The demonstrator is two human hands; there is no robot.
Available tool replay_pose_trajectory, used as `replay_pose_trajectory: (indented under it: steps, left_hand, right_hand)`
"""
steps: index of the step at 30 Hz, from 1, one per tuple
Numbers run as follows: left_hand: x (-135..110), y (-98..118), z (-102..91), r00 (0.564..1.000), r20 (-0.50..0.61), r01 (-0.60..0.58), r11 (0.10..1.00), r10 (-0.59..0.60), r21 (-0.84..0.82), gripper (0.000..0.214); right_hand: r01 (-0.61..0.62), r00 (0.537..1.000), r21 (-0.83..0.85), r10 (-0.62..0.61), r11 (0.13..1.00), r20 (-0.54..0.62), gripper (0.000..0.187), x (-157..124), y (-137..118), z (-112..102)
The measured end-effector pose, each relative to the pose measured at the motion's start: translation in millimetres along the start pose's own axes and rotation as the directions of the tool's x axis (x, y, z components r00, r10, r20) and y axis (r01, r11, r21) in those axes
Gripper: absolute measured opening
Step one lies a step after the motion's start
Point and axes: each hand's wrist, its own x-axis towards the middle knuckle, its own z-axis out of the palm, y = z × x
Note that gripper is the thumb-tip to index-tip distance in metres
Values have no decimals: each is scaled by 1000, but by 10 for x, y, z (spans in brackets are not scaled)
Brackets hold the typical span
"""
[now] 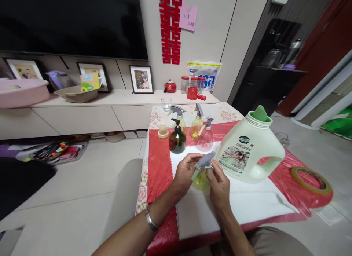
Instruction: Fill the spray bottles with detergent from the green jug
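Note:
A small spray bottle (pixel 200 182) with yellow-green liquid and a grey trigger head stands tilted between my hands above the white cloth. My left hand (pixel 184 172) is closed around the left side of its head and neck. On the other side, my right hand (pixel 220 180) pinches the collar under the trigger head with thumb and fingers. Just beyond are a dark green pump bottle (pixel 177 142) and a pink spray bottle (pixel 205 140). A large pale green detergent jug (pixel 233 164) with a green spout stands uncapped close to my right hand.
Yellow-tinted spray bottles (pixel 197 128) stand farther back, beside a pale cap (pixel 163 132). A tape roll (pixel 312 180) lies at the right on red plastic sheeting (pixel 159 160). A low cabinet (pixel 121 96) with frames and jars runs along the wall.

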Motion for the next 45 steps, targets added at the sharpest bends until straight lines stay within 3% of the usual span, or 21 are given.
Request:
replay_pose_trajectory:
  steps: [6, 12, 20, 25, 32, 36, 45]
  left_hand:
    - [-50, -76, -46, 1000, -10, 2, 997, -1, 80, 30]
    - [-108, -118, -44, 991, 37, 130, 986, -127, -102, 47]
    - [-66, -56, 18, 995, 64, 80, 991, -73, -111, 38]
    - [-49, -91, 30, 999, 21, 52, 970, -48, -236, 38]
    - [-46, -85, 34, 997, 64, 62, 980, -51, -190, 34]
    - [-70, -100, 14, 994, 54, 101, 978, -93, -182, 37]
    - [-72, -75, 37, 993, 1, 113, 972, -115, -207, 47]
  right_hand:
    - [3, 998, 37, -1, 999, -68, 37, -5, 76, 17]
    - [12, 996, 62, -6, 998, -93, 38, -42, 67, 48]
    - [26, 989, 102, -10, 994, -146, 27, -44, 98, 18]
    - [13, 993, 138, 3, 990, -115, 28, -24, 39, 51]
    - [3, 999, 116, 3, 993, -49, 40, -28, 40, 37]
    - [10, 1000, 78, -8, 997, -21, 32, -30, 39, 19]
    - [29, 999, 76, -26, 997, -37, 34, -35, 36, 40]
